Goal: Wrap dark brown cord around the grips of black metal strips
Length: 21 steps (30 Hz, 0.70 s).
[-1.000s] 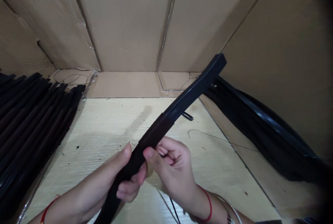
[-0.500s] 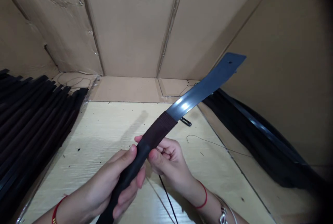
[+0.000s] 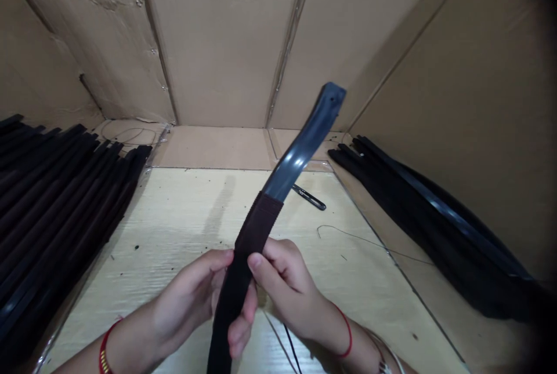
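Swung up from its lean toward the right, the flat black bar (image 3: pixel 300 148) now stands almost upright at the centre of the frame. Its glossy upper end bows slightly, and the tip, pierced by a small hole, shows against the cardboard back wall (image 3: pixel 217 43). Lower down, a dark brown ribbed wrap (image 3: pixel 261 223) covers the bar, and below that the black handle end runs out of the bottom edge.

Both hands hold the bar just under the wrap, almost meeting around it. The left hand (image 3: pixel 191 298) is closed, its thumb (image 3: pixel 221 256) reaching to the bar's edge and its fingers (image 3: pixel 241 330) coming round beneath. The right hand (image 3: pixel 287 287) has its thumb (image 3: pixel 256 264) pressed on the bar's face, with the other fingers (image 3: pixel 278 252) curled in; whether they touch the bar is hidden. A red string (image 3: pixel 103 352) circles the left wrist, another (image 3: pixel 348 333) the right, beside a silver bracelet (image 3: pixel 383 367).

At the left, a stack of black bars (image 3: pixel 61 206) lies along the pale wood-grain tabletop (image 3: pixel 357 304). A bundle of black bars (image 3: pixel 435 223) leans on the right wall. Beyond the hands lie a small black clip (image 3: pixel 308 197) and a thin wire (image 3: pixel 361 239), with a black cord (image 3: pixel 291 345) near the bottom edge
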Each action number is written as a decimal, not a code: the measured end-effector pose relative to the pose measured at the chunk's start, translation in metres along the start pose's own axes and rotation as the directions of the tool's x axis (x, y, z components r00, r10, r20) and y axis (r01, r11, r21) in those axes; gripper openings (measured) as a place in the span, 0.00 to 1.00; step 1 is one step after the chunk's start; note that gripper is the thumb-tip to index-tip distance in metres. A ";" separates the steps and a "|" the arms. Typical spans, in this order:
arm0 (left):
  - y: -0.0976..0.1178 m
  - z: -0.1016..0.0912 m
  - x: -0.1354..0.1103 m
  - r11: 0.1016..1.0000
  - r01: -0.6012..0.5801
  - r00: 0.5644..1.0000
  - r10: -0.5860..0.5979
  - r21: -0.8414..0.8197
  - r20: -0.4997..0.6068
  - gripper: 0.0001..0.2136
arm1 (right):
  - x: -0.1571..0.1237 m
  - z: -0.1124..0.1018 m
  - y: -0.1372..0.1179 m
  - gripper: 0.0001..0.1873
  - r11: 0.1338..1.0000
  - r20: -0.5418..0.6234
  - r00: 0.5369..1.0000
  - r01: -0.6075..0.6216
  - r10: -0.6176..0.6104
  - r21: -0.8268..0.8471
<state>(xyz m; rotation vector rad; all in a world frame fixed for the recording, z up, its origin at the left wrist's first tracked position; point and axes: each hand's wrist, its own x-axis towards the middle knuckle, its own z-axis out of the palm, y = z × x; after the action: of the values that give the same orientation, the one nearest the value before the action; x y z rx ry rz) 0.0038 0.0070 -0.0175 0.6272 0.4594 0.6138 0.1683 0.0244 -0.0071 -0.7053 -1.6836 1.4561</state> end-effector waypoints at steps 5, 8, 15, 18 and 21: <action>-0.004 0.006 0.004 0.980 0.028 0.998 -0.037 -0.196 -0.044 0.23 | 0.004 -0.005 -0.001 0.15 0.996 0.078 0.997 -0.017 0.024 -0.088; -0.006 0.007 0.003 0.976 0.043 0.996 -0.060 -0.213 -0.072 0.23 | 0.006 -0.005 -0.002 0.14 0.966 0.083 0.995 0.077 -0.058 -0.247; -0.008 0.014 0.003 0.983 0.124 0.991 -0.129 -0.138 -0.028 0.30 | 0.002 0.003 -0.003 0.13 0.928 -0.010 0.969 0.234 -0.247 -0.289; -0.008 0.016 0.003 0.980 0.170 0.985 -0.171 -0.106 0.004 0.32 | -0.003 0.008 -0.004 0.13 0.916 -0.113 0.944 0.265 -0.310 -0.301; -0.009 0.017 0.001 0.973 0.215 0.977 -0.214 -0.081 0.014 0.32 | -0.006 0.011 -0.006 0.15 0.909 -0.152 0.931 0.272 -0.331 -0.316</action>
<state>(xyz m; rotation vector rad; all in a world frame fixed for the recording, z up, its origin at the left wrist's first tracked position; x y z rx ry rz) 0.0179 -0.0051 -0.0113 0.4927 0.4879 0.4235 0.1634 0.0122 -0.0027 -0.6850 -1.7716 0.8980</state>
